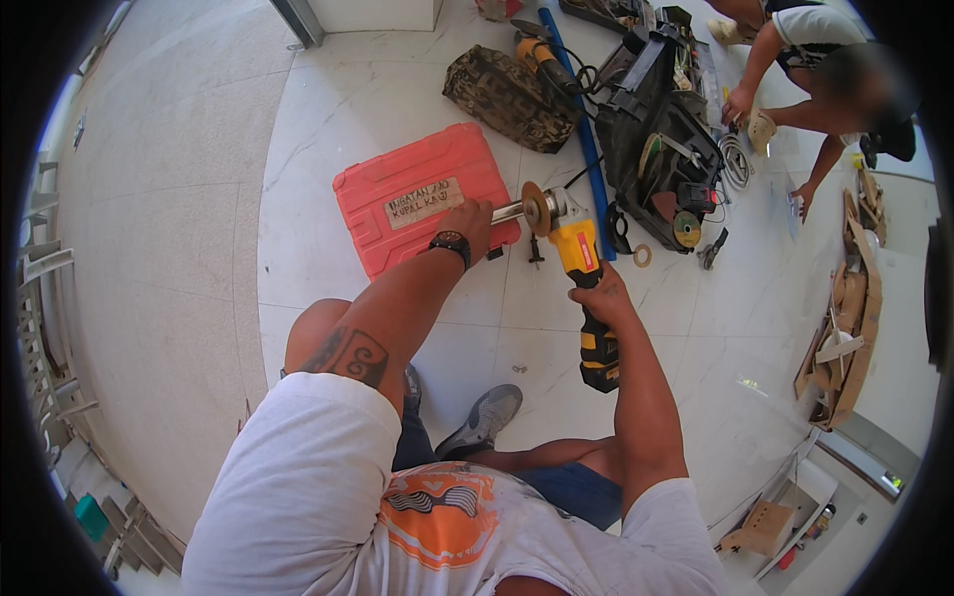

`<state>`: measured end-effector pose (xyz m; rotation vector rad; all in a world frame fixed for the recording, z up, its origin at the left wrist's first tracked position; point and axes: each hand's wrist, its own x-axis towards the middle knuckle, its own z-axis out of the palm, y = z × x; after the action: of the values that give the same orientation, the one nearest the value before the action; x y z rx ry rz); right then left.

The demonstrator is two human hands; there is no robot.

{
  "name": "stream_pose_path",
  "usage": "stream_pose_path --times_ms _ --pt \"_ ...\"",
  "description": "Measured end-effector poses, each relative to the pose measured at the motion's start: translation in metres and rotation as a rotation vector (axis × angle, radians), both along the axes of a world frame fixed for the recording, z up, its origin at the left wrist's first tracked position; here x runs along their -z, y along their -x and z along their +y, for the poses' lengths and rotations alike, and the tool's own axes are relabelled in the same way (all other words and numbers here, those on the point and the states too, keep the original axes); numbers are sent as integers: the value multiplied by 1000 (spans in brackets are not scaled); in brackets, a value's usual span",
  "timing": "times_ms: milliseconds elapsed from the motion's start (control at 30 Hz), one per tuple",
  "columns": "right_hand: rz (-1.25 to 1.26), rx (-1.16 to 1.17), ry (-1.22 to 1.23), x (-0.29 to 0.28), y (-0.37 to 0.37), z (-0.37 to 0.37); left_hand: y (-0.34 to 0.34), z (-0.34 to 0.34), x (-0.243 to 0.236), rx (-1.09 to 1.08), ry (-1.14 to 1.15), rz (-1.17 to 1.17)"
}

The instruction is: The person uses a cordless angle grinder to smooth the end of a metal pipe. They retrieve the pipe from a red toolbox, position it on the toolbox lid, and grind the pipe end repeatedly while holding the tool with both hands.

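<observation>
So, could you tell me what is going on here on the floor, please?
A person sitting on the tiled floor grips a yellow angle grinder by its body with the right hand. The left hand holds a metal tool against its disc, above a red tool case. Another person crouches nearby.

Angle grinder (581, 273): matt yellow-and-black plastic body sitting in the right hand (599, 296); bright metal tool (509, 211) showing at the left hand (470, 219). Beyond the left hand, red moulded plastic case (417, 199) lying on glossy pale stone floor (397, 89).
</observation>
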<state>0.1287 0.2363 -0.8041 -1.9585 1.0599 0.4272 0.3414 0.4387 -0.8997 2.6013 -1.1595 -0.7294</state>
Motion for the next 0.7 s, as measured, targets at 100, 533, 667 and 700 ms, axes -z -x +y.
stream_pose_path --times_ms 100,533,667,700 --pt "-11 -7 24 -3 -4 1 0 0 0 -6 5 0" --pt "25 -27 8 -8 -11 -1 -1 0 -3 -5 -8 16" --pt "28 -37 16 -5 -11 -2 -1 0 -3 -14 8 11" --pt "22 -23 26 -4 -11 -1 -1 0 -3 -8 3 12"
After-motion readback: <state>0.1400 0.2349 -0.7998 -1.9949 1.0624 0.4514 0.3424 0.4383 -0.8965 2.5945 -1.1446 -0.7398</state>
